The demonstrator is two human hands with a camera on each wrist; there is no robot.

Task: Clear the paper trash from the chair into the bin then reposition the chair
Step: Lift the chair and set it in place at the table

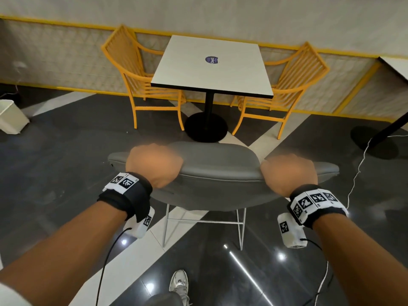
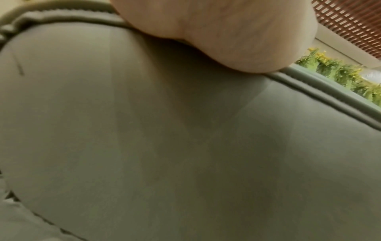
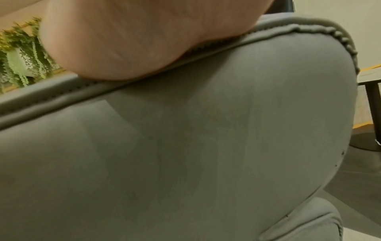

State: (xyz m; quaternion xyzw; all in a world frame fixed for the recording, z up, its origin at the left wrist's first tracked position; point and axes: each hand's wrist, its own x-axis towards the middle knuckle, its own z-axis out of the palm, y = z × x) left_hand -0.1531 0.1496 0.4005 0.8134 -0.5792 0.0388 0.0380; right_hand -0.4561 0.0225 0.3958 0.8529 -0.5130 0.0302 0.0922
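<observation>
A grey padded chair (image 1: 220, 171) on thin white legs stands right in front of me, its back toward me. My left hand (image 1: 154, 165) grips the top edge of the backrest on the left, fingers curled over the rim. My right hand (image 1: 289, 172) grips the same edge on the right. Both wrist views are filled by the grey backrest (image 2: 164, 138) (image 3: 185, 146), with the heel of the left hand (image 2: 226, 32) and of the right hand (image 3: 123, 40) on the piped seam. The seat is hidden behind the backrest. A white bin (image 1: 11, 117) stands at the far left on the floor.
Ahead stands a square white table (image 1: 212, 65) on a black pedestal, with a yellow chair (image 1: 141, 78) on its left and another yellow chair (image 1: 289, 85) on its right. A second table's black base (image 1: 375, 140) is at the right. A white cable (image 1: 357, 171) runs over the dark glossy floor.
</observation>
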